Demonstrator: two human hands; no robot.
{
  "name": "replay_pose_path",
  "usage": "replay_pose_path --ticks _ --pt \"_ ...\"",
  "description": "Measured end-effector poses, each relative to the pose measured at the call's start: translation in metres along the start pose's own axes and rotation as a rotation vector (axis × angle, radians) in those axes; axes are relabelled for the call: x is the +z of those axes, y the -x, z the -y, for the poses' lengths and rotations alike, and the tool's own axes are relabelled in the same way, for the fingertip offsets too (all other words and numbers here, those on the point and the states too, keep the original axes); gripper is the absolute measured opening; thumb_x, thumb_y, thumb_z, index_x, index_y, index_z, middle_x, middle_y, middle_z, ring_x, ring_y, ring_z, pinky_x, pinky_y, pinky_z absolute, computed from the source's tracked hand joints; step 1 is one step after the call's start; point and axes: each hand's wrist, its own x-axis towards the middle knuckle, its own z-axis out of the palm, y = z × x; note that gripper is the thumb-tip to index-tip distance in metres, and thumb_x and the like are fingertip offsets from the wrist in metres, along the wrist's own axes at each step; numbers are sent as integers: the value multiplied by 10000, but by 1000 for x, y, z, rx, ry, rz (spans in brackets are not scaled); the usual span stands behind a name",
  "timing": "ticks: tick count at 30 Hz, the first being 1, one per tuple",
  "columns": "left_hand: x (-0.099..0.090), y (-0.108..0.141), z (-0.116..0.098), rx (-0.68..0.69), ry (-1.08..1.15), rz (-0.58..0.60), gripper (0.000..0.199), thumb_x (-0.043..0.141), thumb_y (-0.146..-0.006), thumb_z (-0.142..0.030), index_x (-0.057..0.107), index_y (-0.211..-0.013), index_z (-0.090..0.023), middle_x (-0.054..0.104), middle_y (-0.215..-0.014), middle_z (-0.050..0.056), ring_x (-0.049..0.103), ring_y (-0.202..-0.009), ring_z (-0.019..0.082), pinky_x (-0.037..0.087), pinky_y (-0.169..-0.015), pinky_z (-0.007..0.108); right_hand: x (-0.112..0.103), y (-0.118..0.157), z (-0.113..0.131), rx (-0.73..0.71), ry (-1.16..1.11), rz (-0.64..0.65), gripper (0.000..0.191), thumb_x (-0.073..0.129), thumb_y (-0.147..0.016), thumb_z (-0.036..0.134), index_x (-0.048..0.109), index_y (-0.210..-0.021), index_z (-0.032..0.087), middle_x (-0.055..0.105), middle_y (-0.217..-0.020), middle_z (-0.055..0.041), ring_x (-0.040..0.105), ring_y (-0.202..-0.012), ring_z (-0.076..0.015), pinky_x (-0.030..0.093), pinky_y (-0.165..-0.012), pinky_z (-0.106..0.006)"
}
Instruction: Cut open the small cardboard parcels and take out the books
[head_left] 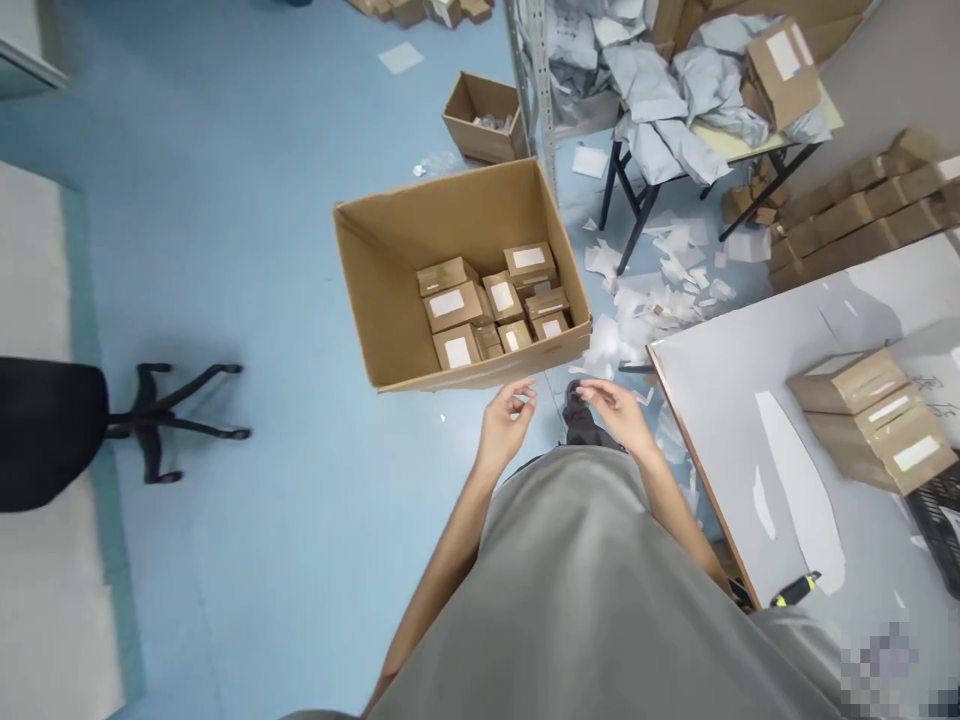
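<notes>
In the head view, my left hand (507,425) is in front of the near wall of a large open carton (420,225), its fingers curled apart with nothing between them. To the right, my right hand (616,408) is raised above my dark shoe (574,395), fingers loosely spread and holding nothing. Neither hand appears to touch the carton. Several small brown boxes (453,305) with white labels lie inside the carton, mostly towards its right side.
At right stands a table (720,400) bearing stacked boxes (862,395) and a cutter (796,589). Paper scraps (667,290) litter the floor beside a metal rack (541,90). A smaller open box (487,140) stands beyond the carton; a black chair (52,430) is at left.
</notes>
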Motion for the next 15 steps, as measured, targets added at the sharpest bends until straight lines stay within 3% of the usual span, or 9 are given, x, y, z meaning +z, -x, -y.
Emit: replay_pose_path --ticks 4,8,11,15 --pt "2 -52 -14 -24 -20 -6 433 779 -906 -428 809 -1284 -220 809 -1036 53 683 -742 155 566 -769 307 2 -56 25 -8 20 54 437 728 -1050 619 844 -1249 248 897 -1226 -91 840 -1159 -259 638 -1076 -404" --pt "22 -95 -27 -14 -23 69 464 788 -921 -483 818 -1301 -219 820 -1066 68 738 -862 187 607 -870 342 -6 -92 35 -4 18 3 376 729 -1060 526 847 -1256 227 894 -1237 -92 836 -1145 -252 628 -1048 -380" --pt "43 -125 -33 -9 -29 199 465 790 -917 -489 819 -1298 -225 827 -1081 68 749 -877 190 628 -903 357 -14 -100 37 4 -19 -82 379 723 -1069 513 851 -1270 219 895 -1243 -90 839 -1146 -255 635 -1038 -375" --pt "79 -164 -39 -2 -65 472 447 787 -898 -450 816 -1286 -230 829 -1071 71 749 -830 186 641 -888 359 -27 -84 36 30 -61 -316 389 726 -1070 534 866 -1255 222 896 -1238 -92 841 -1136 -264 645 -1021 -384"
